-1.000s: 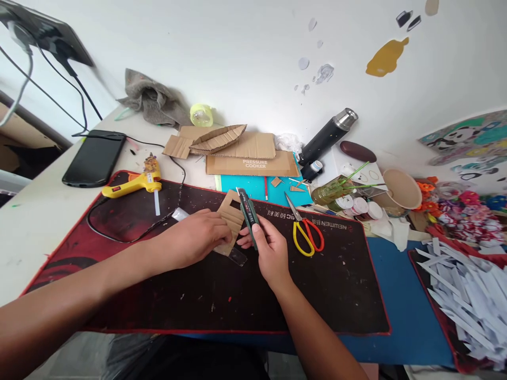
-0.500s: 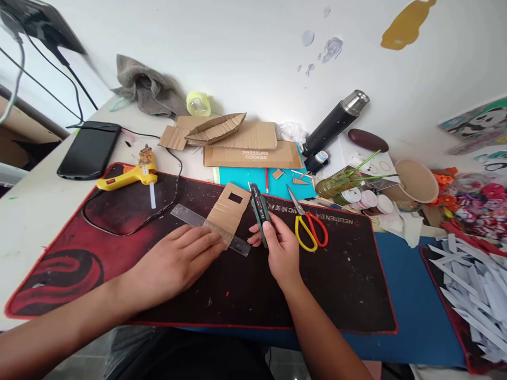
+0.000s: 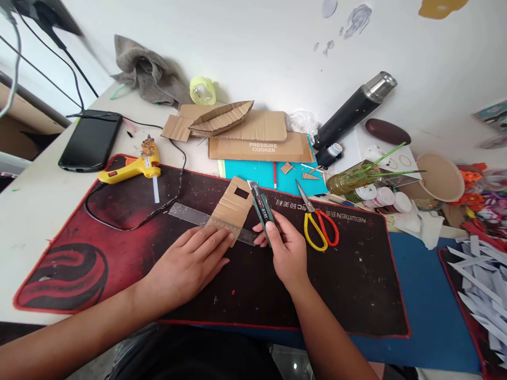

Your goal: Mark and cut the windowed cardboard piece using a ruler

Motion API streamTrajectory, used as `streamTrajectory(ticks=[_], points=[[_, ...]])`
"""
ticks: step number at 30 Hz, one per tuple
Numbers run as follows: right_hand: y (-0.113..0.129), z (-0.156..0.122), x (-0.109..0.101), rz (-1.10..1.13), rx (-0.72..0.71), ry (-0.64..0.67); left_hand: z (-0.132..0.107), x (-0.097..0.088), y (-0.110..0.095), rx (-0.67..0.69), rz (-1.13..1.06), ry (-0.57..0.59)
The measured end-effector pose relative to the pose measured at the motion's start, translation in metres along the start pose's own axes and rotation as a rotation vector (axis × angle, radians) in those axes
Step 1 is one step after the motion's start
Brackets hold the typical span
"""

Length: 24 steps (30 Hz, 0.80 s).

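Observation:
A strip of brown cardboard (image 3: 228, 207) with a rectangular cutout lies on the black desk mat, a clear ruler (image 3: 190, 215) crossing its lower end. My left hand (image 3: 194, 258) lies flat over the ruler and the cardboard, fingers stretched out and pressing down. In my right hand (image 3: 285, 245) is a dark green utility knife (image 3: 262, 210), gripped with the thumb along its body and the blade end pointing away from me. Its tip overlaps the cardboard's right edge in view; whether they touch I cannot tell. The ruler's right end reaches below the knife hand's fingertips.
Right of my right hand lie scissors (image 3: 321, 230) with red and yellow handles. A yellow glue gun (image 3: 134, 168) and a phone (image 3: 91, 140) are at left. Cardboard pieces (image 3: 261, 148), a black thermos (image 3: 352, 113) and paint jars (image 3: 382, 198) stand behind. Paper strips (image 3: 481, 295) are at right.
The camera view has shifted slightly. The ruler has turned a little across the cardboard, and my left hand's fingers have moved slightly with it. My right hand still holds the knife.

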State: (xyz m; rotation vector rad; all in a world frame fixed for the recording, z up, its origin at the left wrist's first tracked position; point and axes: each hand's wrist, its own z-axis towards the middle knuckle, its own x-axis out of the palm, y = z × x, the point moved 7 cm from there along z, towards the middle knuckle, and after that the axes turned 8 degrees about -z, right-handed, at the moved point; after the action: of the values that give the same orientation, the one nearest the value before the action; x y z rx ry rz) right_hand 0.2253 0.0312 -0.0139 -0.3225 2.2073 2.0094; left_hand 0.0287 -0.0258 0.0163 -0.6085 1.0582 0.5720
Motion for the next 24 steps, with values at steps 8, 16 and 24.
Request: streamTrajectory(ticks=[8,16,24], points=[[0.0036,0.0002,0.0011,-0.049,-0.008,0.017,-0.001,-0.0026,0.0032,-0.046,-0.014,-0.006],[0.0029,0.0006,0.0022,-0.083,-0.005,0.032,-0.0039,0.0015,0.0049,-0.077,-0.025,0.022],[0.0058,0.0007,0.0016,-0.128,-0.015,0.043,-0.0034,-0.0002,0.0036,-0.074,-0.035,0.012]])
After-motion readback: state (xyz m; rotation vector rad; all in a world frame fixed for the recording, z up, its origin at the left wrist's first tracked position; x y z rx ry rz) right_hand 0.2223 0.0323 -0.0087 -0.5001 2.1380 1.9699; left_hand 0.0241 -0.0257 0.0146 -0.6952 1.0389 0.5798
